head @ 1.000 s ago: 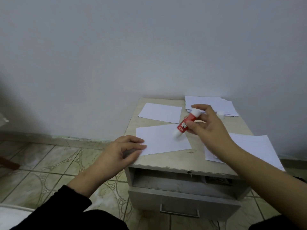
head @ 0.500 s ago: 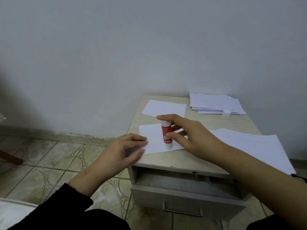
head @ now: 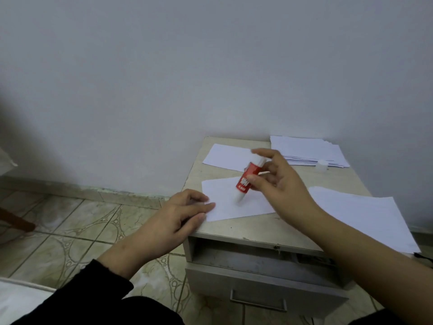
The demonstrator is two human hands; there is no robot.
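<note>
The right hand [head: 281, 184] reaches forward over the table [head: 257, 228], wrist raised, and its fingers [head: 263, 153] grasp a red glue stick [head: 247, 181]: forefinger over the upper end, thumb against the red barrel, the other fingers spread loosely behind. The glue stick leans, top towards the palm, and its white lower tip meets the small sheet of paper [head: 225, 195] just below the thumb. The left hand [head: 178, 216] lies low at the table's near left corner, its released, nearly straight fingers [head: 209, 205] pressing the sheet's near left edge flat. Beyond the right fingers lies a second small sheet [head: 222, 156]. Behind the right knuckles sits a stack of paper [head: 304, 148] with a small white cap [head: 321, 164] at its near edge. A large sheet [head: 363, 212] lies under the right forearm. Below both wrists, the drawer [head: 257, 277] stands partly pulled out
</note>
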